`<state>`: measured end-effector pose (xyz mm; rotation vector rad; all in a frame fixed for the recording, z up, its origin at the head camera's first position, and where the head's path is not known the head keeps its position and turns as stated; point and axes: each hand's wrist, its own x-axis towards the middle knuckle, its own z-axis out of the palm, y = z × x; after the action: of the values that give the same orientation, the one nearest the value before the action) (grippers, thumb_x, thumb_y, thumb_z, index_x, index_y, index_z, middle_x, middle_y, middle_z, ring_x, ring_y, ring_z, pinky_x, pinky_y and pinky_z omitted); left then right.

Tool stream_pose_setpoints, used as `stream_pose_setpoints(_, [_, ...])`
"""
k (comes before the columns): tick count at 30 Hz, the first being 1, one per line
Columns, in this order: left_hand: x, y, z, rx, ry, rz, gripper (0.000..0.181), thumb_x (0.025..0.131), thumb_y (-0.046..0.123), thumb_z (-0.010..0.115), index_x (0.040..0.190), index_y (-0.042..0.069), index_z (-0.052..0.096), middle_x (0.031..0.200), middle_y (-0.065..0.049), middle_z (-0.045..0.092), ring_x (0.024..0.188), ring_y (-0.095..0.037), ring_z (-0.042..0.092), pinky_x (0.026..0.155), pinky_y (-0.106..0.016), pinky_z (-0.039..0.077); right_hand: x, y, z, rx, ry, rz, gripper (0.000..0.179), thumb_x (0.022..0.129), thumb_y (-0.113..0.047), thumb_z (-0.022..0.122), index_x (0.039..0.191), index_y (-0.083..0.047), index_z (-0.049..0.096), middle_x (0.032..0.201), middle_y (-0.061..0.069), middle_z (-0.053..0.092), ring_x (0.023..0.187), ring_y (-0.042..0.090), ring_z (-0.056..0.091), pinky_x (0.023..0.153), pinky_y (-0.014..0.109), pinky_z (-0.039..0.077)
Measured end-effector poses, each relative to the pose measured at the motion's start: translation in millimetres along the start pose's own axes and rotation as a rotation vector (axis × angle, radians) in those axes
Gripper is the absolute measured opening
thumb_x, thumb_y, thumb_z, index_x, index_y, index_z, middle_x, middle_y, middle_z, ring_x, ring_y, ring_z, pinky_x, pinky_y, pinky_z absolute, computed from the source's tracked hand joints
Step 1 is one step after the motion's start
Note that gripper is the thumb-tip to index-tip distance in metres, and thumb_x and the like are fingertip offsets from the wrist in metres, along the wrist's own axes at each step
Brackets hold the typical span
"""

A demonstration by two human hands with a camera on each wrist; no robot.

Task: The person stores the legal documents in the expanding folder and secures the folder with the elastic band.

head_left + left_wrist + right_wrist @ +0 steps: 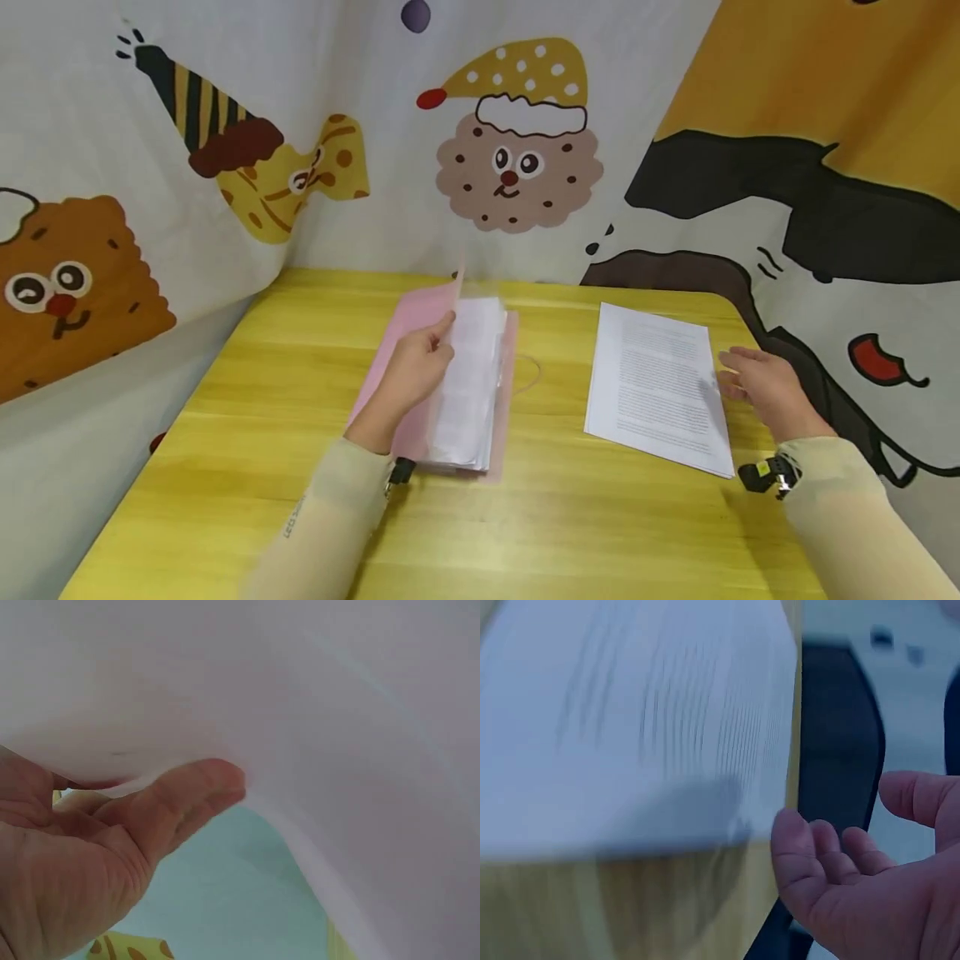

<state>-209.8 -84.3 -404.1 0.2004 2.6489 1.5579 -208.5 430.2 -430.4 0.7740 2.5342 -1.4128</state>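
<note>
A pink document folder (411,321) lies partly opened on the table, its front cover raised on the left. Inside it is a thick stack of white papers (471,375). My left hand (411,367) pinches the raised cover by its free edge; in the left wrist view the thumb lies along the pale sheet (300,697). To the right, a thin stack of printed sheets (656,383) rests flat and slightly turned. Beside its right edge hovers my right hand (768,392), holding nothing, fingers loosely bent and thumb apart in the right wrist view.
The yellow wood-grain table (555,525) carries both the folder and the sheets. A thin elastic loop (531,375) sticks out at the folder's right side. Behind and beside the table hangs a curtain (360,50) printed with cartoon figures. Each wrist wears a small black camera (757,475).
</note>
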Motion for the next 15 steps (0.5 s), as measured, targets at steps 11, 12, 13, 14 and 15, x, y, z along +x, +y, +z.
stream_pose_setpoints(11, [-2.1, 5.4, 8.7, 0.017, 0.005, 0.026, 0.059, 0.102, 0.013, 0.046, 0.162, 0.014, 0.046, 0.052, -0.005, 0.050, 0.045, -0.010, 0.019, 0.042, -0.024, 0.024, 19.2, 12.9, -5.1, -0.388, -0.061, 0.083, 0.124, 0.097, -0.068, 0.062, 0.161, 0.021, 0.004, 0.158, 0.047, 0.023, 0.125, 0.051, 0.043, 0.114, 0.066, 0.042])
stream_pose_setpoints(12, [-2.7, 4.4, 9.6, 0.019, 0.004, 0.022, 0.060, 0.103, 0.014, 0.046, 0.162, 0.015, 0.046, 0.050, -0.009, 0.051, 0.045, -0.010, 0.019, 0.042, -0.024, 0.024, 19.5, 10.1, -2.0, -0.420, -0.068, 0.070, 0.125, 0.094, -0.069, 0.065, 0.159, 0.023, 0.010, 0.150, 0.048, 0.030, 0.119, 0.050, 0.046, 0.107, 0.063, 0.046])
stream_pose_setpoints(13, [-3.2, 3.0, 10.8, 0.016, 0.008, 0.023, 0.060, 0.102, 0.013, 0.047, 0.162, 0.014, 0.046, 0.059, -0.013, 0.059, 0.045, -0.011, 0.020, 0.042, -0.023, 0.024, 19.8, 6.9, 1.5, -0.442, -0.078, 0.061, 0.125, 0.093, -0.069, 0.068, 0.157, 0.024, 0.015, 0.142, 0.047, 0.035, 0.114, 0.048, 0.047, 0.100, 0.059, 0.049])
stream_pose_setpoints(14, [-4.0, 2.2, 11.2, 0.016, 0.012, 0.021, 0.060, 0.102, 0.013, 0.047, 0.162, 0.014, 0.046, 0.066, -0.017, 0.063, 0.046, -0.012, 0.021, 0.042, -0.024, 0.025, 19.8, 2.9, 4.8, -0.472, -0.091, 0.046, 0.125, 0.092, -0.069, 0.070, 0.155, 0.025, 0.017, 0.137, 0.045, 0.037, 0.111, 0.047, 0.048, 0.095, 0.055, 0.050])
stream_pose_setpoints(15, [-4.6, 1.3, 11.4, 0.017, 0.020, 0.020, 0.059, 0.102, 0.014, 0.047, 0.162, 0.013, 0.047, 0.082, -0.021, 0.072, 0.048, -0.012, 0.024, 0.044, -0.024, 0.026, 20.6, -1.4, 8.1, -0.501, -0.102, 0.025, 0.124, 0.091, -0.068, 0.072, 0.152, 0.027, 0.022, 0.131, 0.044, 0.040, 0.107, 0.045, 0.050, 0.091, 0.053, 0.051])
